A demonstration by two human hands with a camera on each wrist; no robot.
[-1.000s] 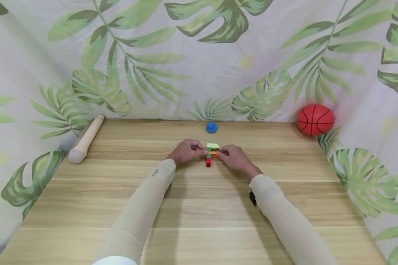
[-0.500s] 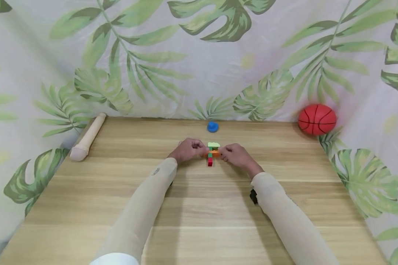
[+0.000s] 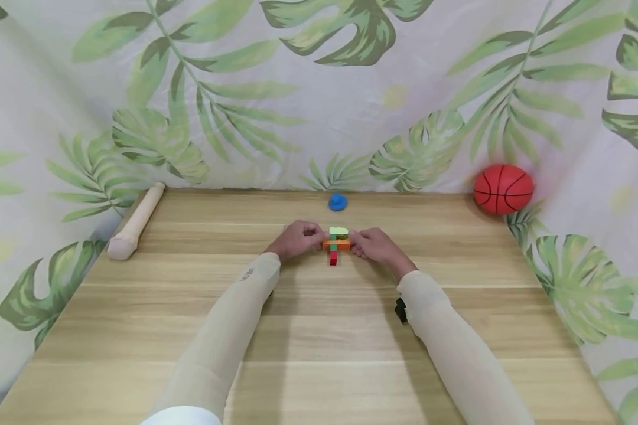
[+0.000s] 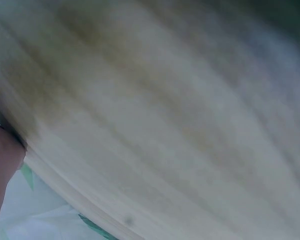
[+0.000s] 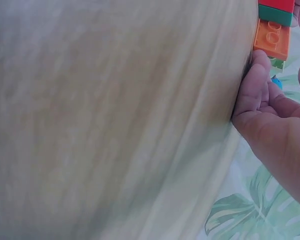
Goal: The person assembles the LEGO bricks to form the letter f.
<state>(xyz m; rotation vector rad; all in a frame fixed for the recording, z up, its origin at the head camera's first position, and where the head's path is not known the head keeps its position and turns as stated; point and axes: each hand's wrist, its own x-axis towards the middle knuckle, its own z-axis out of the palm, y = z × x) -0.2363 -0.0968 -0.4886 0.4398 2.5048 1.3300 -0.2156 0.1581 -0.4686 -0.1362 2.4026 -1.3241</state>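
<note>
Toy building bricks stand joined as a small figure at the middle of the table: a red brick [image 3: 333, 258] at the bottom, green ones [image 3: 333, 247] above it, a long orange brick [image 3: 342, 244] across, and a pale yellow-green brick [image 3: 338, 231] on top. My left hand [image 3: 298, 239] is at the orange brick's left end, its thumb tip close to it. At the other end is my right hand [image 3: 374, 245], fingers loosely bent. In the right wrist view, the thumb stands apart from the bent fingers [image 5: 255, 82] under the orange brick's end. The left wrist view shows only part of my left hand [image 4: 5, 165].
Behind the bricks sits a blue rubber duck [image 3: 337, 202]. A red toy basketball [image 3: 503, 189] lies at the back right corner. Along the left edge of the wooden table [image 3: 319, 389] lies a pale club-shaped thing [image 3: 136, 223]. A leaf-patterned cloth [image 3: 244, 130] hangs behind.
Both hands have eased slightly outward from the orange brick, so both its ends now show. The brick figure has stayed in about the same place.
</note>
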